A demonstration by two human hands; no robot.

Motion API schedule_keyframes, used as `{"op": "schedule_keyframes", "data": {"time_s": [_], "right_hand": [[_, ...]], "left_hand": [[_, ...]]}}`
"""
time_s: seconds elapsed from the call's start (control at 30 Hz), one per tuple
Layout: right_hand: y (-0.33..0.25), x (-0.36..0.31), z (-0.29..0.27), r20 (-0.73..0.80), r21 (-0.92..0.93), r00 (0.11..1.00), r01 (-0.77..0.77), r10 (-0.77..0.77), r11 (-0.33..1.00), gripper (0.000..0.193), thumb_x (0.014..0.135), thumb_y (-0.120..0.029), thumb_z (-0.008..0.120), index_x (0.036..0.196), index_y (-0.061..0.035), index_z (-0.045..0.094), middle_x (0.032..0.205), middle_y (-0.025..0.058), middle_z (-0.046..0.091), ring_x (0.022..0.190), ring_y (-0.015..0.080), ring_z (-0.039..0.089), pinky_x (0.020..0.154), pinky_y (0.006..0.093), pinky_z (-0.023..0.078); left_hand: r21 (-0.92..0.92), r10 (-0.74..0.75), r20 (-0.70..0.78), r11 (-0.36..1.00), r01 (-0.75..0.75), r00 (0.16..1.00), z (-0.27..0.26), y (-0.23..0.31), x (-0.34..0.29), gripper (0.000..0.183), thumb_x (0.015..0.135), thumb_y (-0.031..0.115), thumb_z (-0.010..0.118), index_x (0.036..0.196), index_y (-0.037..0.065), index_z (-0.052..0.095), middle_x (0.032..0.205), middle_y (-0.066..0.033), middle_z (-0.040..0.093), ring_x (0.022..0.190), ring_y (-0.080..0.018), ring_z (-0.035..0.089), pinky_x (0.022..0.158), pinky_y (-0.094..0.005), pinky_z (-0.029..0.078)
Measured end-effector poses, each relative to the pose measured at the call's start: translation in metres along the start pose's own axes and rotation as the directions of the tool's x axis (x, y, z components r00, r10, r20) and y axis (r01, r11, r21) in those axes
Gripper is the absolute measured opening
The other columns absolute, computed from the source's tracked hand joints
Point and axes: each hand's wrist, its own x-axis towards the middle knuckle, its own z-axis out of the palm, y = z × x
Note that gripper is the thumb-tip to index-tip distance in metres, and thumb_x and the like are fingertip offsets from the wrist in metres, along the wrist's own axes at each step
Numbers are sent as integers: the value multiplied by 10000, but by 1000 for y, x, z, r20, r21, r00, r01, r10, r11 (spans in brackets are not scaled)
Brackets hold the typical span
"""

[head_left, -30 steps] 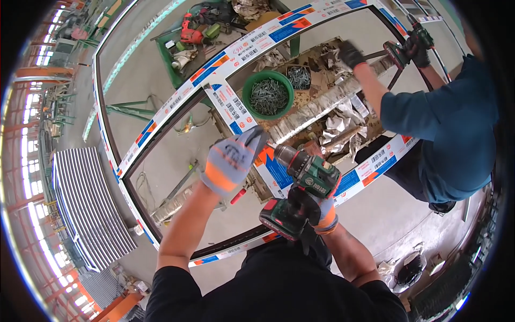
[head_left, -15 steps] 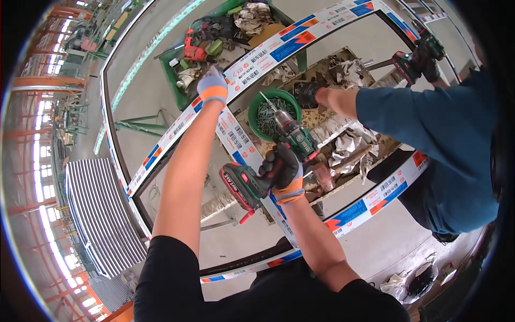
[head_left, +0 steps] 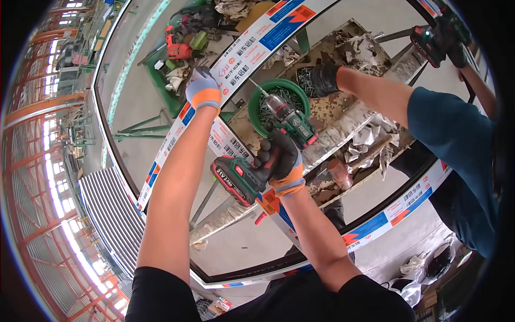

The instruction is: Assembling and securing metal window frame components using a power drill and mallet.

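My left hand (head_left: pixel 204 88), in a grey and orange glove, is at the edge of a long frame bar (head_left: pixel 244 59) wrapped in printed white, blue and orange film. Its fingers are curled closed, and whatever they pinch is hidden. My right hand (head_left: pixel 280 155), in a dark glove with an orange cuff, grips a green and black cordless drill (head_left: pixel 295 126) by its handle. The drill's long thin bit points up and left, its tip close to the bar's near edge. Beneath the drill's chuck stands a green bowl (head_left: pixel 307 102) of screws.
A worn bench (head_left: pixel 343 115) with crumpled paper lies inside the frame. At right, a co-worker's gloved hand (head_left: pixel 324 80) is by some screws; their other hand (head_left: pixel 456 53) holds another drill (head_left: pixel 429 45). Behind the bar, a green bin (head_left: pixel 161 80) holds a red drill (head_left: pixel 177 45).
My right hand has brought the drill's bit closer to the bar. My left hand stays at the bar's edge. The whole view has shifted a little.
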Motion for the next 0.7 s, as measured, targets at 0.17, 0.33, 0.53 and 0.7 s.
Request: {"op": "schedule_keyframes", "data": {"time_s": [0.17, 0.33, 0.53, 0.7], "right_hand": [[-4, 8, -4, 116, -45, 993, -31, 36, 998, 199, 923, -262, 574, 1060, -118, 581, 754, 54, 608, 588, 205, 576, 560, 412, 502], [-6, 12, 8, 52, 14, 997, -64, 63, 998, 233, 894, -197, 606, 1094, -80, 574, 684, 59, 594, 542, 211, 568, 513, 396, 485], [-3, 15, 8, 26, -22, 998, -48, 49, 999, 212, 886, -189, 607, 1060, -74, 570, 683, 64, 587, 536, 215, 560, 505, 399, 482], [-6, 12, 13, 11, -46, 994, -108, 109, 993, 130, 906, -186, 563, 986, -85, 578, 688, 54, 587, 547, 199, 556, 541, 391, 488]], "left_hand": [[6, -16, -3, 1000, 16, 1000, 0, 4, -2, 313, 990, 360, 430, 985, 83, 575, 860, -200, 693, 816, -376, 669, 714, -463, 538], [-60, 15, -49, 998, -18, 999, -4, 2, -3, 331, 976, 346, 440, 1009, 67, 616, 892, -221, 690, 819, -407, 665, 726, -502, 519], [-79, 12, -43, 997, -16, 999, -7, 8, -6, 291, 965, 308, 455, 982, 59, 605, 881, -229, 687, 819, -400, 668, 722, -496, 523], [-19, -2, -41, 1000, 1, 999, -1, 5, -4, 305, 970, 318, 441, 940, 69, 615, 856, -223, 689, 801, -403, 669, 707, -495, 527]]}}
